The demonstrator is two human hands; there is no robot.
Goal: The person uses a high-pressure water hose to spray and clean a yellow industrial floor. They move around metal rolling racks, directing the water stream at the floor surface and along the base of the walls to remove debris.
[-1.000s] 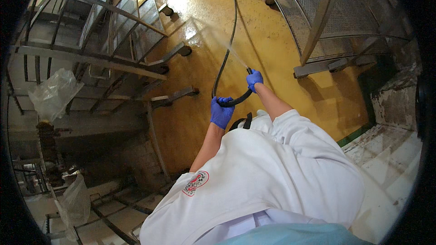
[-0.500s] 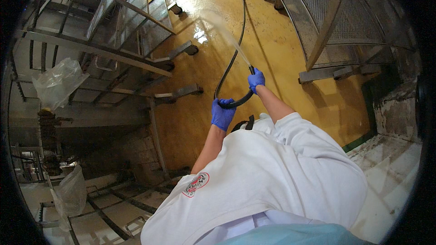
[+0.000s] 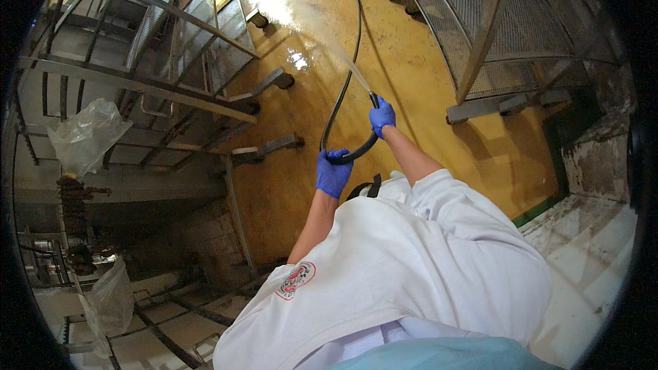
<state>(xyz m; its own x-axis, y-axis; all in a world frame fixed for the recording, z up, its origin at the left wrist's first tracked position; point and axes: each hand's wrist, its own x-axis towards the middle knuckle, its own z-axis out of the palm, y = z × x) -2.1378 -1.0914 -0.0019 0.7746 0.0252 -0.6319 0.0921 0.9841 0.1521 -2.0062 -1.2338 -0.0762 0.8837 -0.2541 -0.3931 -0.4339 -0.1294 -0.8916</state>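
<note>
A black hose point(image 3: 356, 152) runs in a bend between my two hands, and its far part trails away over the wet yellow floor point(image 3: 411, 75). Near the spraying end, my right hand point(image 3: 382, 118) in a blue glove is closed around it. My left hand point(image 3: 334, 174), gloved in blue too, grips the hose lower down at the bend. From the black nozzle point(image 3: 373, 99) a jet of water point(image 3: 343, 55) fans out forward and slightly left onto the floor, where the surface shines.
Wheeled metal racks point(image 3: 171, 85) line the left side. To the right stands a mesh-panelled metal cart point(image 3: 507, 27) on wheels. Clear plastic bags point(image 3: 89, 136) hang at the left. At the right is a stained low wall point(image 3: 596, 164) beside a pale ledge point(image 3: 582, 253).
Both hands have shifted slightly left with the hose, the right one a little farther forward. The water jet still sprays toward the far left floor.
</note>
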